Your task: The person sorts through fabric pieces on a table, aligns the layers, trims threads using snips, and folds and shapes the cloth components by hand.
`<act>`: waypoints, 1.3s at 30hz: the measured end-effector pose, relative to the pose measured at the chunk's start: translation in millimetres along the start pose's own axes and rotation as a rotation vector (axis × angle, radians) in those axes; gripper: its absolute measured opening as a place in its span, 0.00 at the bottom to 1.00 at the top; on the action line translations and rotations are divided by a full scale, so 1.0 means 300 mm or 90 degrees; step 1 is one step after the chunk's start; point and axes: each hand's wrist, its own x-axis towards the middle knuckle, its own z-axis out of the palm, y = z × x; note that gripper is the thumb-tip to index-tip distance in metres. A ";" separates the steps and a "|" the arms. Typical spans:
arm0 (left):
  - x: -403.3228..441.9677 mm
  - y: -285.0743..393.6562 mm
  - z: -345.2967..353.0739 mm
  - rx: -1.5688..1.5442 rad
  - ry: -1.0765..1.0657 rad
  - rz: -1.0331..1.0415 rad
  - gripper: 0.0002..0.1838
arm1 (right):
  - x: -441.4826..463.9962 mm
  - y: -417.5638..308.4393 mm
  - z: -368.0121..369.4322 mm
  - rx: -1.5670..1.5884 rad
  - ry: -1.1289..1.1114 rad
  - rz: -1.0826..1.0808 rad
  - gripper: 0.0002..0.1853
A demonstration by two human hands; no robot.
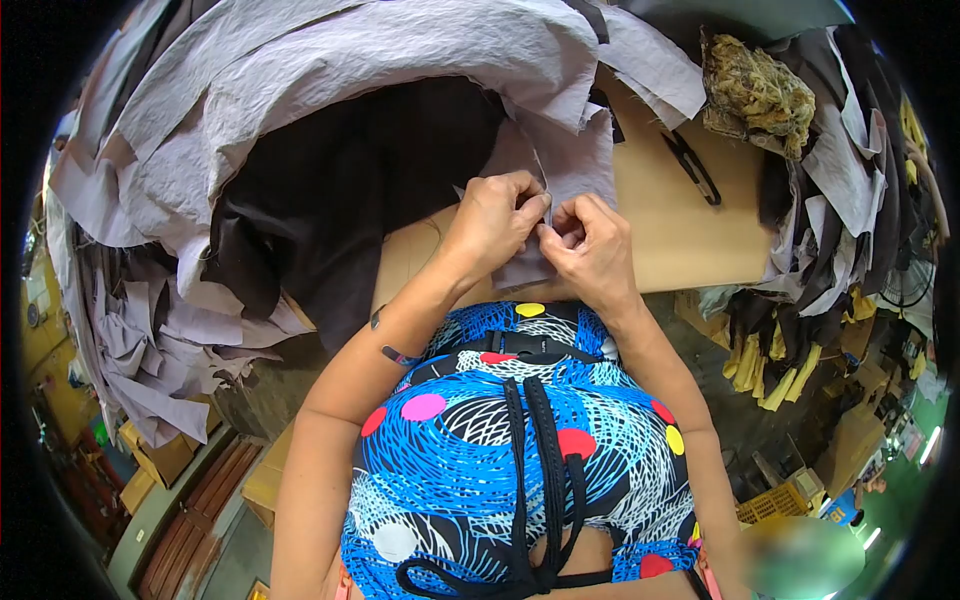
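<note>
Grey-lilac fabric [575, 155] lies on the tan table under both hands, near the middle of the view. My left hand [497, 222] is closed, thumb and forefinger pinched at a seam or edge of this fabric. Just to its right, my right hand [590, 240] is also closed in a pinch over the same fabric; what its fingertips hold is too small to make out. The fingertips of the two hands are close together. Dark brown fabric [330, 170] spreads to the left, with a large lilac piece [400, 45] curving over it.
Black snips [692, 168] lie on the tan table [690, 240] at right. Beyond them sits a tangled yellowish bundle [760, 92]. Cloth strips hang at the right edge [835, 190] and left edge [150, 350]. A yellow crate [775, 503] stands low right.
</note>
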 end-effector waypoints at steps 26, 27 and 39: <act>0.061 -0.036 0.018 0.271 0.209 0.238 0.06 | 0.044 0.039 -0.012 0.034 0.015 -0.067 0.02; 0.061 -0.038 0.015 0.266 0.207 0.235 0.06 | 0.048 0.039 -0.017 0.038 0.012 -0.055 0.02; -0.085 -0.116 0.019 0.431 0.040 0.532 0.11 | 0.014 0.045 -0.088 0.035 -0.092 0.075 0.05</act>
